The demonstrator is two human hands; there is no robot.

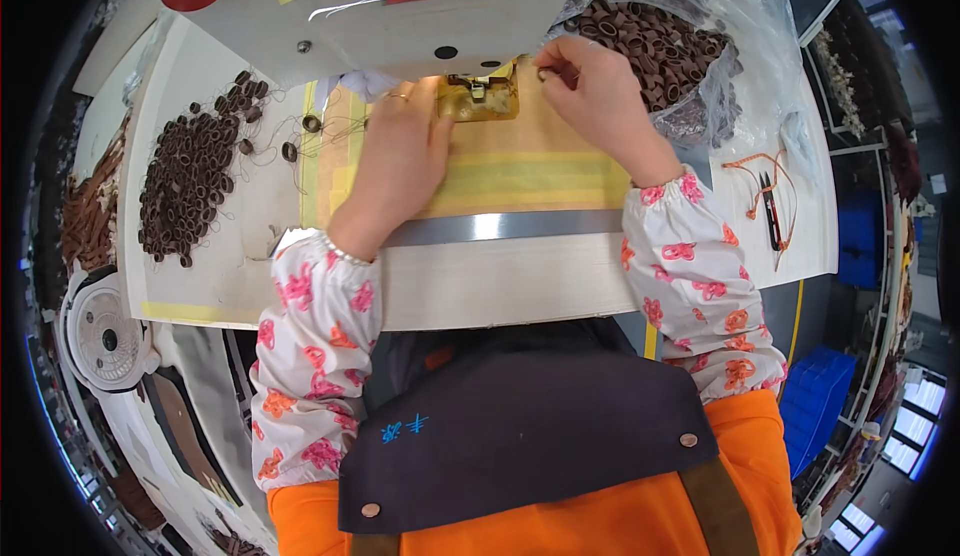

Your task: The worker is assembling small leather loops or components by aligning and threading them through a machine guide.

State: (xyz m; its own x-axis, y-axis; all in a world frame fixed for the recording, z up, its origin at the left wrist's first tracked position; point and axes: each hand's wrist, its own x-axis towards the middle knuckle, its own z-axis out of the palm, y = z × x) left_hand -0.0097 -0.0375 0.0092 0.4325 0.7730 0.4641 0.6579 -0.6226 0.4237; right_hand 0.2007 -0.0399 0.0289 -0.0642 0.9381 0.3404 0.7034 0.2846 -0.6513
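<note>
My left hand (402,151) lies on the yellow-taped work surface (485,184), just left of the sewing machine's brass needle plate (495,108). Its fingers are stretched forward beneath the grey machine head (400,31), and no held thing shows in it. To the right of the plate, my right hand (603,96) is raised with thumb and forefinger pinched on a small brown fabric loop (545,74). The presser foot (479,90) stands between the two hands. Behind my right hand a clear plastic bag (690,134) holds a heap of brown loops (650,46).
On the left of the table spreads a pile of dark brown loops (185,181) with loose threads; a few lie nearer the machine. Black-handled thread snips (770,211) with an orange cord rest at right. A white fan (108,331) stands off the table's left edge; a blue crate (815,406) is low right.
</note>
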